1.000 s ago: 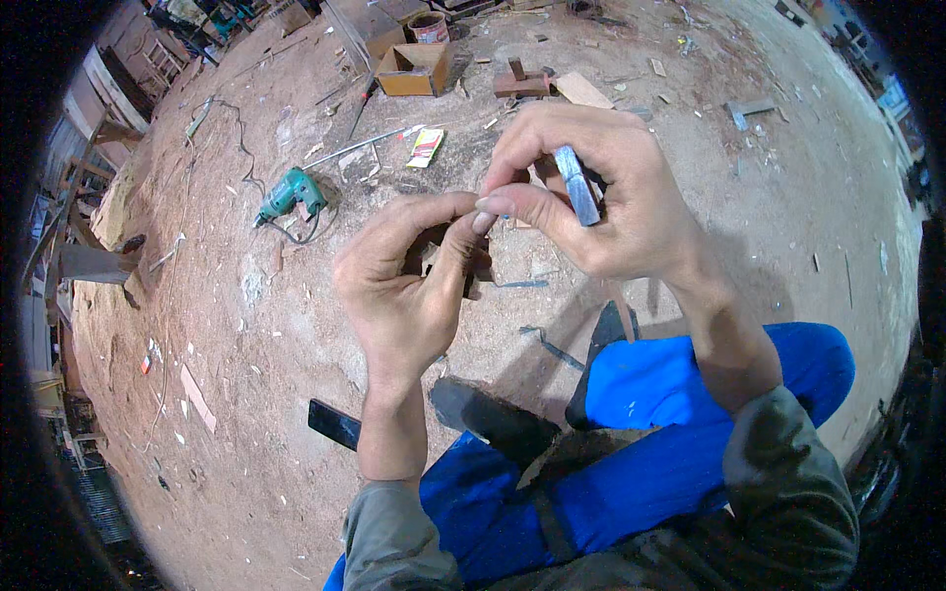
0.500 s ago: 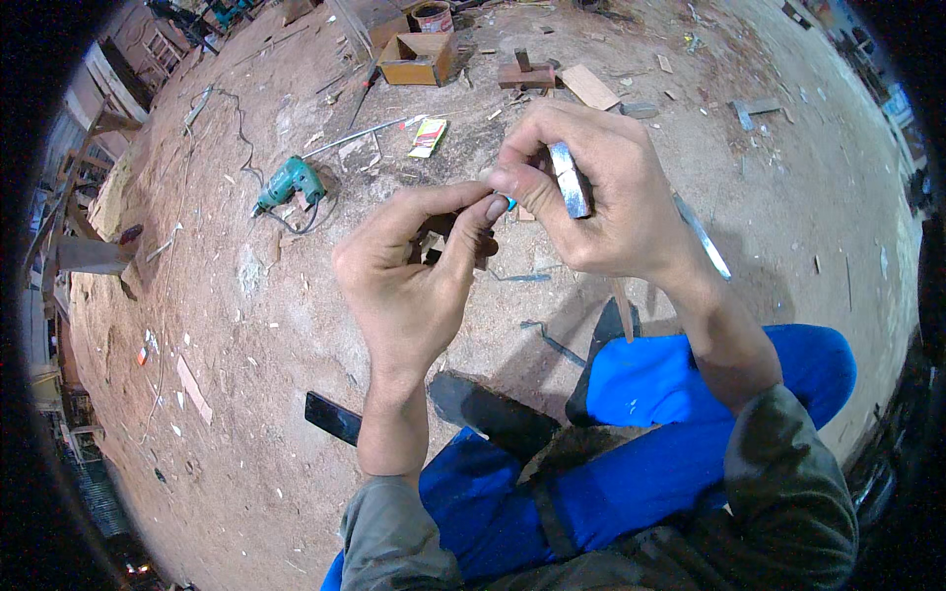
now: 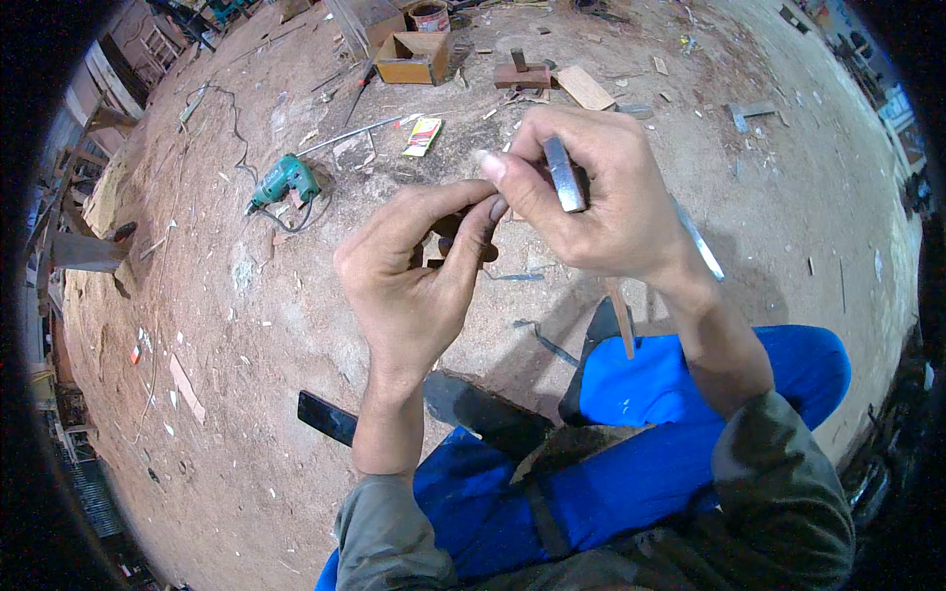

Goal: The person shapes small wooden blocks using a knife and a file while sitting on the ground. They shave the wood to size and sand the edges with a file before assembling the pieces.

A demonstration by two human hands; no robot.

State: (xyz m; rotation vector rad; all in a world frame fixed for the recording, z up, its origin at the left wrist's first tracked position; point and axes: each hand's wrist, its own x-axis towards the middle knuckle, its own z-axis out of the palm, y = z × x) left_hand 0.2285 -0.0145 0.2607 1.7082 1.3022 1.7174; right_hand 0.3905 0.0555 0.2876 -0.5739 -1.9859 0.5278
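Observation:
My right hand (image 3: 611,192) is wrapped round a hammer; its shiny metal head (image 3: 564,175) shows above the curled fingers, and what looks like its wooden handle (image 3: 621,317) comes out below. The right thumb points toward my left hand, close to its fingertips. My left hand (image 3: 419,261) is closed, thumb and forefinger pinched together at the tips. Whatever sits in that pinch is hidden. Both hands are raised over the dirt floor (image 3: 276,414) in front of my blue-trousered legs (image 3: 631,473).
A green power drill (image 3: 286,182) with a cord lies at left. Farther off are a wooden box (image 3: 412,59), a wooden hand plane (image 3: 522,74), a board (image 3: 585,88) and a yellow packet (image 3: 422,137). A phone (image 3: 327,419) lies by my left forearm, a metal strip (image 3: 698,239) beyond my right wrist.
My right thumb has come away from the left fingertips and lifted slightly. A small teal bit seen at the pinch before is out of sight now. The hammer head has tilted a little.

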